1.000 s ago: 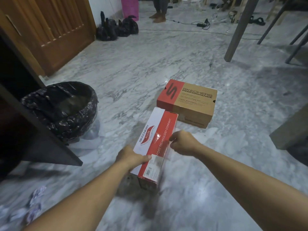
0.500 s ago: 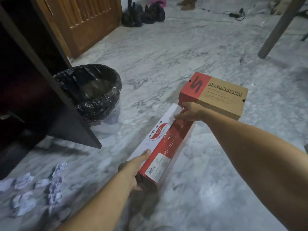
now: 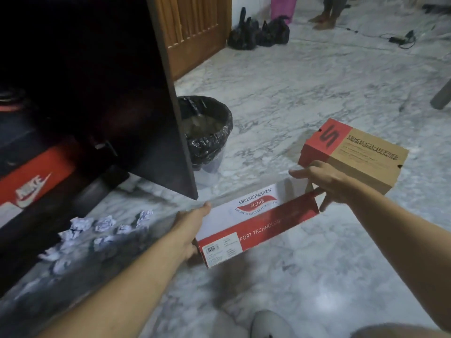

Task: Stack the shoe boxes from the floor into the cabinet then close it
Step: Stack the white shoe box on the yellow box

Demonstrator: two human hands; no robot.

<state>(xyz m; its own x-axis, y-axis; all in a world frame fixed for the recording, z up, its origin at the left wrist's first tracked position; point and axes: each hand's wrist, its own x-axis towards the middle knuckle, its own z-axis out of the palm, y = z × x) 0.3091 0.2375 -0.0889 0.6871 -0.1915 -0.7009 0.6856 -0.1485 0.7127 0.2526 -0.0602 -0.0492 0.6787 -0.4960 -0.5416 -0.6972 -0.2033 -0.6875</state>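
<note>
A white and red Skechers shoe box (image 3: 256,220) is lifted off the marble floor, held at both ends. My left hand (image 3: 192,228) grips its near end by the barcode label. My right hand (image 3: 319,181) holds its far end. A brown and red Skechers Performance box (image 3: 353,154) lies on the floor just behind my right hand. The dark cabinet (image 3: 73,93) stands open at the left, its door (image 3: 170,132) swung out toward me. An orange Nike box (image 3: 31,184) sits inside on the bottom shelf.
A bin lined with a black bag (image 3: 207,132) stands right behind the open door. Several crumpled paper balls (image 3: 102,230) lie on the floor before the cabinet. Black bags (image 3: 258,32) and a person's feet (image 3: 322,20) are far back, beside a wooden door (image 3: 192,32).
Both hands raised the white and red box off the floor and turned it leftward toward the cabinet. My view swung left, revealing the cabinet's inside and the Nike box.
</note>
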